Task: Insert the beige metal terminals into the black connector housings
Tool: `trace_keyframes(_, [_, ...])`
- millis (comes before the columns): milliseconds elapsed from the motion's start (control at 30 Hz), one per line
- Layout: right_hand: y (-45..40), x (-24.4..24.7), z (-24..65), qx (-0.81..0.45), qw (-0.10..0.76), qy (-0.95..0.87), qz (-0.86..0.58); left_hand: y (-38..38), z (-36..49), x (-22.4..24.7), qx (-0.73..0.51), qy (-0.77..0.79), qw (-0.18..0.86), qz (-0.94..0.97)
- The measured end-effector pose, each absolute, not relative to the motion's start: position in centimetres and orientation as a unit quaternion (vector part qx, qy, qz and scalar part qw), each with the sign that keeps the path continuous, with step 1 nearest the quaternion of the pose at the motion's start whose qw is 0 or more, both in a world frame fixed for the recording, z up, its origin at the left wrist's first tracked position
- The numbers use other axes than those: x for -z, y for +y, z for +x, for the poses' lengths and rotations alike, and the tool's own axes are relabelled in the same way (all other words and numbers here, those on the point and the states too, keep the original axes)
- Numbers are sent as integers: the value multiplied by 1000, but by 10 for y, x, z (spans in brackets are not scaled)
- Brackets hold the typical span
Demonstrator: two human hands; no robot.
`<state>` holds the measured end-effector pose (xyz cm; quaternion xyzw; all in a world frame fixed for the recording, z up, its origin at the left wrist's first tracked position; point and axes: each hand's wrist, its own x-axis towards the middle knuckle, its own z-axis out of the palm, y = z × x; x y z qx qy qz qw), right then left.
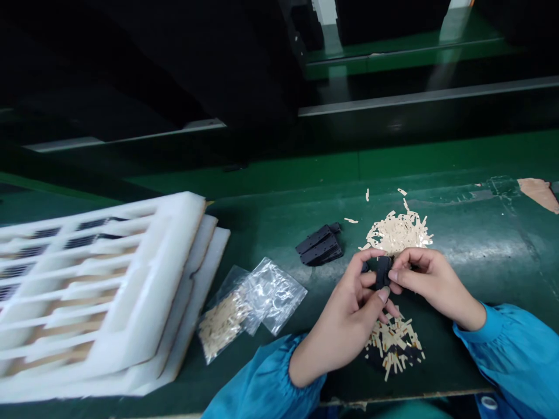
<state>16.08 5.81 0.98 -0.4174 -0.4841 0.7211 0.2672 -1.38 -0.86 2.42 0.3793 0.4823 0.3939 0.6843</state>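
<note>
My left hand point(345, 314) and my right hand point(425, 279) meet at the middle of the bench, both pinching a small black hinge-like part point(383, 270) between thumbs and fingers. Just beyond my fingers lies a loose pile of cream paper strips point(397, 233). A second pile of the strips point(393, 349) sits below my hands, over something dark. A small stack of black perforated parts point(320, 245) rests to the left of the far pile.
Stacked white foam trays point(100, 291) with dark items in their slots fill the left side. A clear plastic bag of strips point(225, 323) and another clear bag point(275, 294) lie beside them on the green bench point(480, 233), which has a peeling patch at the far right.
</note>
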Motion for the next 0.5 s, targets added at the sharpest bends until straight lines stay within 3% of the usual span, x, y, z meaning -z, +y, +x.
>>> trace_keyframes(500, [52,-3,159,-718,275,-477,-426,-13,-16,-24,-396,470,686,389])
